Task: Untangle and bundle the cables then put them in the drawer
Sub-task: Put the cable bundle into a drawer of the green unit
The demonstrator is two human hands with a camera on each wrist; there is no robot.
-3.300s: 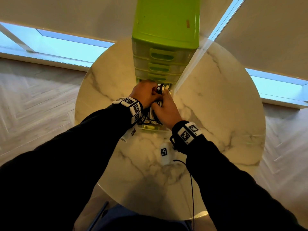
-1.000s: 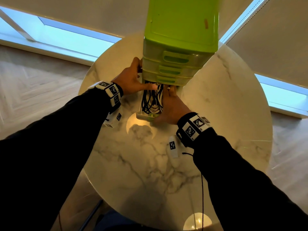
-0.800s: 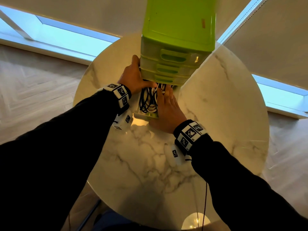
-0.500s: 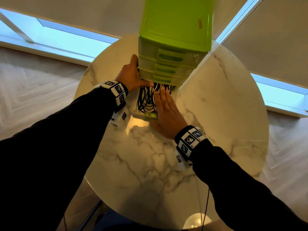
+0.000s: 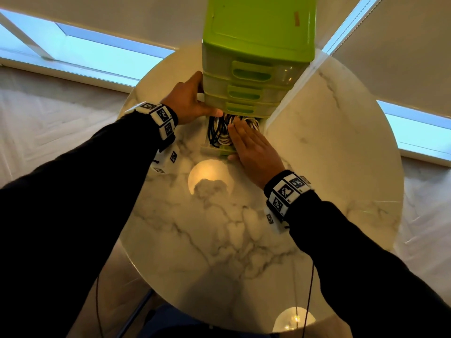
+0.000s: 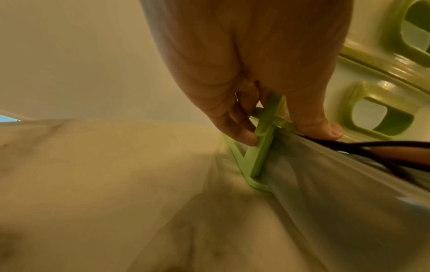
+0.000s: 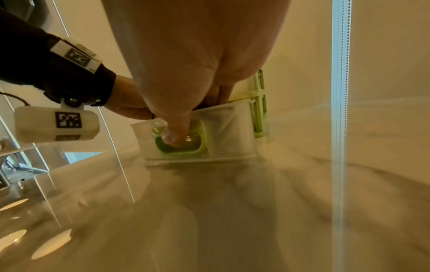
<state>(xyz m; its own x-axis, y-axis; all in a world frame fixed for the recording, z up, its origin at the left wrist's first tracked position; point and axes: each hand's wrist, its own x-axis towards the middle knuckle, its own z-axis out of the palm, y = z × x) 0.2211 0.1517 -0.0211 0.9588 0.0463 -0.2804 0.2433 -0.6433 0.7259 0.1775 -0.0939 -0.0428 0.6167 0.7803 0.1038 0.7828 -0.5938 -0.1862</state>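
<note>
Head view is looking steeply down from above the bench (image 5: 329,147), taking in both sleeves and the green drawer unit (image 5: 258,28) at its far side. Left wrist view is sitting close under the left hand (image 6: 244,60), facing the unit's corner post. Right wrist view is sitting low over the bench, facing the open drawer (image 7: 232,128) front close up. All three are sharing that drawer.

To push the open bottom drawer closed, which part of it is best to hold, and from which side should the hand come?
Take the bottom drawer by the green recessed handle in its front wall, coming from the front, the person's side. That wall faces outward, and the right hand already has its thumb in the recess. The cables fill the top, so gripping there seems poor.
</note>
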